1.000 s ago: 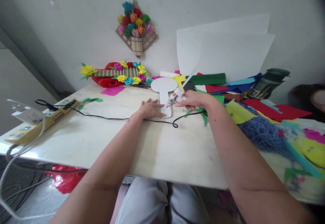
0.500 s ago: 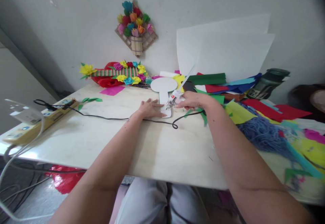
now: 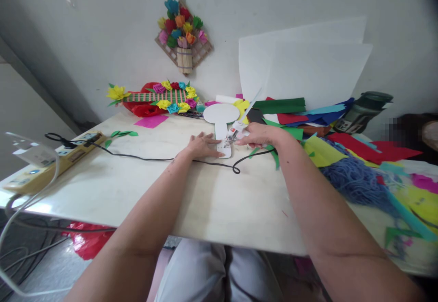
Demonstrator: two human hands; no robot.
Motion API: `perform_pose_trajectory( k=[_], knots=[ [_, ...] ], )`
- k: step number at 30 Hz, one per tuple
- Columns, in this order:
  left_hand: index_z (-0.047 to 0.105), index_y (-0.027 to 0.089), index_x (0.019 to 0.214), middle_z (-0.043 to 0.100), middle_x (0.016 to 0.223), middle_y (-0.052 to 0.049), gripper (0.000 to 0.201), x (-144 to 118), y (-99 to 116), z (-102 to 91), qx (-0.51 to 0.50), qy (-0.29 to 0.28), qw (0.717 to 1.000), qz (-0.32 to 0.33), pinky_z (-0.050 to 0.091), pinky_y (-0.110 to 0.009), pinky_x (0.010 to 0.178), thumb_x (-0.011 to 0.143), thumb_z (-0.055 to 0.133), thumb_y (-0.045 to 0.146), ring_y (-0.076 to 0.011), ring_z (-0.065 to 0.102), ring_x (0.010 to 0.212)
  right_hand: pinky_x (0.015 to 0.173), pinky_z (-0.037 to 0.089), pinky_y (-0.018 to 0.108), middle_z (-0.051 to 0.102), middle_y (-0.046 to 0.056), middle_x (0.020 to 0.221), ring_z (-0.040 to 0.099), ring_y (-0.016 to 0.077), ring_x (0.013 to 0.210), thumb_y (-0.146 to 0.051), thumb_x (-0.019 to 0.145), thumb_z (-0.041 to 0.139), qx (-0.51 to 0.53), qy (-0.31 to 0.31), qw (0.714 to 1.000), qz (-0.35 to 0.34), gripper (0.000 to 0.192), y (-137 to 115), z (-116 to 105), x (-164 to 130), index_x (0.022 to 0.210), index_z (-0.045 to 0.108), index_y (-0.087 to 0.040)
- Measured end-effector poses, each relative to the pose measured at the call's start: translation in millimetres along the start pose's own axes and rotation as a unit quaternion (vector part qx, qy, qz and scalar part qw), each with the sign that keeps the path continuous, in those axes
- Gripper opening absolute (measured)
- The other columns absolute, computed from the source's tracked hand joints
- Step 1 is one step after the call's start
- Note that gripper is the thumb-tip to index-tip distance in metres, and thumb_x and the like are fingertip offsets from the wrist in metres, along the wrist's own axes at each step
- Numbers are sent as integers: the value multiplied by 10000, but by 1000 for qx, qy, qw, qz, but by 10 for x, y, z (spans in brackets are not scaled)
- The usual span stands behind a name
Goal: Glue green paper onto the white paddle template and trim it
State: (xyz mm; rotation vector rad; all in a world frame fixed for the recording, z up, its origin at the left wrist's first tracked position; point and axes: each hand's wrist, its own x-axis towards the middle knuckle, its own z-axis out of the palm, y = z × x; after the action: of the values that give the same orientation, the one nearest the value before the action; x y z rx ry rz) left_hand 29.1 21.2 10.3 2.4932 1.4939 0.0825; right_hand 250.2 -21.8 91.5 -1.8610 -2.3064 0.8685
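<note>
A white paddle-shaped cutout [image 3: 221,113] with a round head and a straight handle lies flat on the table. My left hand [image 3: 202,145] rests with its fingers spread, the fingertips touching the left edge of the handle. My right hand [image 3: 258,135] is closed around a white hot glue gun [image 3: 237,131], from whose back a long clear glue stick [image 3: 252,103] sticks up. The gun's nozzle points down at the lower part of the handle; whether it touches is too small to tell. The gun's black cord [image 3: 150,159] runs across the table under my left wrist.
At the left is a yellow power strip [image 3: 77,153] with a white charger [image 3: 32,154]. A flower-decorated piece [image 3: 157,96] lies at the back. Coloured paper [image 3: 323,151], blue yarn [image 3: 356,179] and a dark bottle [image 3: 362,112] crowd the right. White sheets [image 3: 301,60] lean on the wall.
Both hands and the glue gun stay almost in place. The gun's nozzle has shifted very slightly over the handle; the camera view has moved a little.
</note>
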Motion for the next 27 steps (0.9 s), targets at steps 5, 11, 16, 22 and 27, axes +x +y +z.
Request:
perform_pose_trajectory(
  k=[5, 11, 16, 22, 27],
  knots=[
    [417, 451, 1267, 227, 1466, 47, 766, 20, -11, 15, 5, -1, 1000, -4, 88, -572, 1031, 574, 465, 774, -333, 117, 1343, 435, 361, 224, 563, 34, 621, 461, 93, 464, -509, 697, 615, -6, -3, 1000, 7, 395, 8, 10, 26, 832, 546, -144],
    [421, 450, 1265, 226, 1466, 44, 770, 13, -7, 10, 1, 0, 1000, -1, 79, -581, 1028, 570, 463, 778, -333, 114, 1343, 447, 363, 229, 565, 25, 626, 462, 95, 466, -541, 691, 612, -31, -18, 999, 31, 461, -93, -8, 8, 908, 533, -143],
    [421, 436, 1271, 220, 1469, 41, 783, -5, 17, -5, 2, -5, 1000, -6, 81, -581, 1028, 569, 457, 781, -333, 103, 1345, 466, 371, 233, 561, 27, 628, 479, 103, 488, -530, 686, 624, -75, -34, 994, 73, 460, -268, -59, -11, 902, 537, -134],
    [422, 439, 1268, 229, 1466, 41, 777, -2, 23, -3, 7, -4, 1000, -8, 84, -570, 1031, 571, 456, 780, -326, 109, 1344, 472, 381, 253, 580, 46, 659, 490, 115, 491, -514, 700, 608, -137, -57, 986, 78, 425, -322, -107, 109, 873, 550, -130],
    [409, 435, 1277, 215, 1471, 41, 771, 2, 19, 9, 8, -5, 1000, -8, 70, -575, 1029, 586, 443, 777, -324, 102, 1345, 470, 376, 265, 576, 44, 633, 475, 114, 471, -504, 702, 601, -179, -76, 979, 65, 396, -347, -126, 187, 811, 558, -126]
  ],
)
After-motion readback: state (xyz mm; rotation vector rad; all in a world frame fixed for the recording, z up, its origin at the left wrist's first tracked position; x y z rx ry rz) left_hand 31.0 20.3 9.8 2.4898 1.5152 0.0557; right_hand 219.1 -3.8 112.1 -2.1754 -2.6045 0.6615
